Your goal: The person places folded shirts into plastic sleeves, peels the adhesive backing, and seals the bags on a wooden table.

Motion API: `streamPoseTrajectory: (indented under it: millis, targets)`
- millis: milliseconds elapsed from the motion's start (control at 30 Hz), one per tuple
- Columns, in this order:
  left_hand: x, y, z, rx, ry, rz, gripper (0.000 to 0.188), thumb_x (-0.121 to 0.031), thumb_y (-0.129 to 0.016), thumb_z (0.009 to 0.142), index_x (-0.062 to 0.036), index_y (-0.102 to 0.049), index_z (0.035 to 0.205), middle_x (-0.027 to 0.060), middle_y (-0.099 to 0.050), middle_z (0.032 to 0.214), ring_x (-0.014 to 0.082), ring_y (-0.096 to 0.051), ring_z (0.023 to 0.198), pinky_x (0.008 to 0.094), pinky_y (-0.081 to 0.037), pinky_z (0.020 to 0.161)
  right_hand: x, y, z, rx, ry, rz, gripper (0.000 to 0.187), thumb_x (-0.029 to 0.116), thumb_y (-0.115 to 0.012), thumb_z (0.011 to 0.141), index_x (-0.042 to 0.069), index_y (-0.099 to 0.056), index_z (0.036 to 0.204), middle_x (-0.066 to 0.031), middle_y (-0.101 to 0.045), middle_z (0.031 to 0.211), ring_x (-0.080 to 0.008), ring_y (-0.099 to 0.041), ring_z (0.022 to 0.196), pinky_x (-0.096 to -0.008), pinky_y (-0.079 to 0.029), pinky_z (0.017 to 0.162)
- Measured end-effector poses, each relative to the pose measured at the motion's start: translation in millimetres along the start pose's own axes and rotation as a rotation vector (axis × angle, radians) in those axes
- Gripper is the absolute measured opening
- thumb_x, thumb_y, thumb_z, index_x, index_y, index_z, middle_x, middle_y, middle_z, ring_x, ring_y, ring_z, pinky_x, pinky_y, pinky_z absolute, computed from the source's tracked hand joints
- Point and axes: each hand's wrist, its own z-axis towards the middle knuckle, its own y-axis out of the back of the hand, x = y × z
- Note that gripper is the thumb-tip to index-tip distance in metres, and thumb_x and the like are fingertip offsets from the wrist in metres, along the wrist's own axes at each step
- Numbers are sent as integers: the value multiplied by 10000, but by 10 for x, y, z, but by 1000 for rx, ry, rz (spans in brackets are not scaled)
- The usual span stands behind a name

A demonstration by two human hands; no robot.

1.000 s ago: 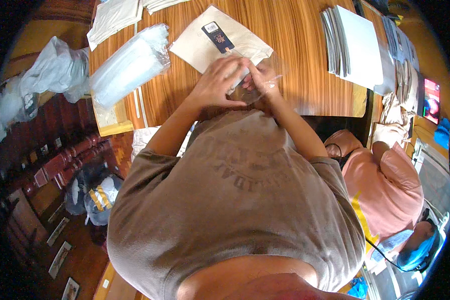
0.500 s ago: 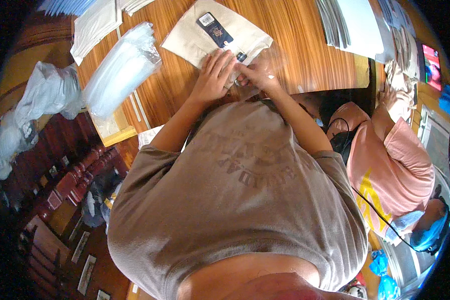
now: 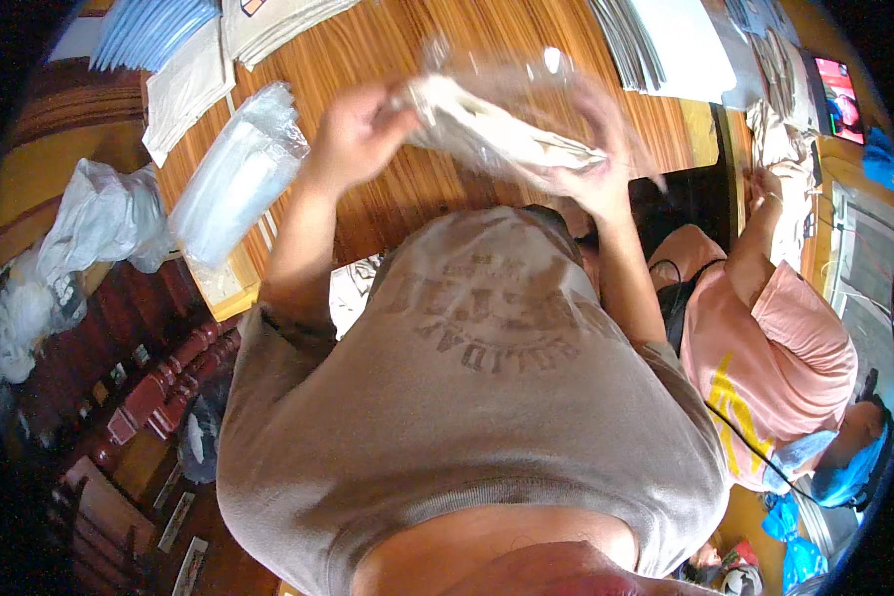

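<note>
The folded cream cloth (image 3: 512, 131), with clear plastic film (image 3: 472, 147) around it, is held up over the near middle of the table (image 3: 387, 40). The left hand (image 3: 363, 134) grips its left end; the right hand (image 3: 596, 164) is at its right end, blurred, so how firmly it closes cannot be told. The step in hand looks like handling the cloth within its film, and the next move seems to call for a steady grip that keeps the folds flat. Left lies a pile of clear bags (image 3: 243, 174), farther left a blue stack (image 3: 154, 30), far right a white-topped stack (image 3: 675, 50)
</note>
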Motion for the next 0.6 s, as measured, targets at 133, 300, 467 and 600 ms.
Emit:
streamPoseTrajectory:
  millis: [133,300,467,600]
  targets:
    - [435,196,641,-299,35,54,319,-266,-670,1043,18,-711,1183,62,-762,1083,129,-698,1009,285,-545,901,131,-272,532,-40,-382,79,236,219,-782,952,-5,-735,1010,-69,-744,916,-151,-687,838,-306,-558,771]
    - [511,-397,693,-541,-75,712,377,-290,-698,1002,-45,-693,1289,171,-716,1245,339,-648,1209,437,-515,1028,-702,-801,428,-558,-706,434,265,240,-696,1012,-14,-702,1087,-68,-734,945,-146,-674,846,-328,-546,740]
    - [1240,-1241,131,-200,121,1062,538,-349,-662,942,-128,-606,1430,167,-479,1558,457,-378,1463,635,-278,1200,-469,-601,-577,549,-1080,608,280,242,-644,1031,-10,-710,1134,-135,-750,980,-246,-716,970,-395,-574,851]
    - [1463,-1379,-15,-157,68,1280,582,-453,-586,974,-240,-539,1514,104,-424,1624,434,-303,1517,695,-138,1220,-239,-279,-362,766,-272,-43,239,235,-719,957,54,-730,1112,-134,-742,989,-326,-715,946,-436,-573,850]
